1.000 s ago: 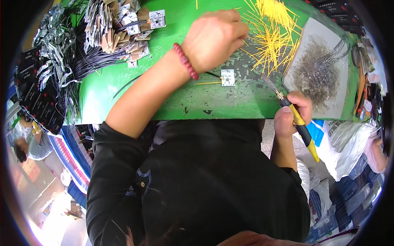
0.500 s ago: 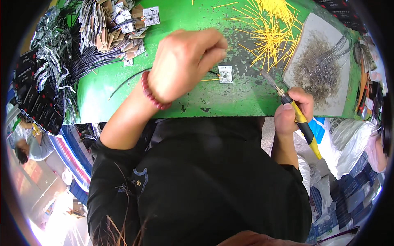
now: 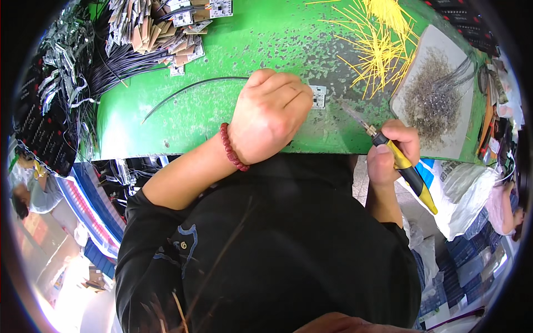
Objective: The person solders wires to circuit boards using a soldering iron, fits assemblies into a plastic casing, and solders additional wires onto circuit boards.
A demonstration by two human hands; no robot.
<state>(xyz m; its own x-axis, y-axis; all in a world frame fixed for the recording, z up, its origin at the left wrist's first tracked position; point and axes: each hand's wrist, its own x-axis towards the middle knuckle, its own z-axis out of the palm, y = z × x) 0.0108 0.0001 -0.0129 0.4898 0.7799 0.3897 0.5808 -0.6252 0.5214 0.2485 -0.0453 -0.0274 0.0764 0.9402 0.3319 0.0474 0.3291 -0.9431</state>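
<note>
My left hand, with a red beaded bracelet at the wrist, is closed just left of a small white circuit board. Its fingertips are turned away, so I cannot see what they pinch. A black cable curves over the bench and runs in behind this hand. In my right hand is a yellow and black soldering iron. Thumb and fingers wrap its handle, and its metal tip points up and left toward the board, apart from it.
The green worktop has worn patches. Yellow wires lie strewn at the far right beside a pale slab covered in grey crumbs and thin wires. Stacked boards with black cables fill the far left. A plastic bag hangs at right.
My left hand has come down nearer and to the right, close against the board, and now covers the yellow wire seen beside it. The right hand keeps hold of the soldering iron, nearly still.
</note>
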